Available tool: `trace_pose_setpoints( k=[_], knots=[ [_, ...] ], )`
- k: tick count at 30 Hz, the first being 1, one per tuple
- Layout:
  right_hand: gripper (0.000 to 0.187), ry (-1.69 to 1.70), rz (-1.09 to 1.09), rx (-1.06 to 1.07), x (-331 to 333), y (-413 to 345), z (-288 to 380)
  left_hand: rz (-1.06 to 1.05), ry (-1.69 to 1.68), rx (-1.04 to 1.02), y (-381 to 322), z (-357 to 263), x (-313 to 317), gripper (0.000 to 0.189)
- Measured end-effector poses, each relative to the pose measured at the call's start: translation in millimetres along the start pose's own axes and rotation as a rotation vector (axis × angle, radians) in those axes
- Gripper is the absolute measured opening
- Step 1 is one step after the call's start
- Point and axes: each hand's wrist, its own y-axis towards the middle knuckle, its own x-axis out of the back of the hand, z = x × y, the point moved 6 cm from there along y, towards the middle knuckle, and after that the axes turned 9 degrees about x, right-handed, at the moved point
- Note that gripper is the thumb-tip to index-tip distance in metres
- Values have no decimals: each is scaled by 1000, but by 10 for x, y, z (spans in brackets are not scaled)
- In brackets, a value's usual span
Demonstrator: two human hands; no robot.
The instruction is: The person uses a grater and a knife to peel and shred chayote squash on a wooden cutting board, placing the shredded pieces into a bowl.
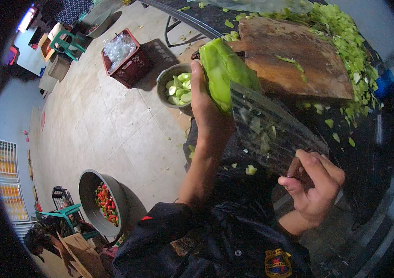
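My left hand (pixel 211 107) grips a large, partly cut green vegetable (pixel 223 71), perhaps a chayote or green papaya, held upright beside a wooden chopping board (pixel 294 59). In my right hand (pixel 313 184) is the handle of a wide-bladed knife (pixel 270 121); its broad blade, with bits of green stuck to it, reaches up to the vegetable's lower side. A few thin green shreds lie on the board. Past its far edges runs a heap of chopped green pieces (pixel 351 45). A round bowl (pixel 160 87) of pale green chunks stands left of my left hand.
On the tiled floor stand a dark red plastic crate (pixel 127 74) holding clear plastic and a grey basin (pixel 87 208) of red and green peppers. Another person (pixel 42 234) bends beside cardboard at lower left. A green plastic stool (pixel 66 43) stands at the upper left.
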Motion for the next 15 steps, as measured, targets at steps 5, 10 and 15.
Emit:
trace_pose_setpoints(
  k=[5, 10, 15],
  knots=[
    [56, -136, 77, 112, -20, 41, 40, 4, -257, 130, 56, 23, 24, 58],
    [55, -100, 55, 60, -23, 32, 39, 440, -785, 227, 53, 8, -59, 57],
    [53, -81, -104, -25, -8, -67, -44, 251, -452, 140, 122, 43, -56, 55]
  ],
)
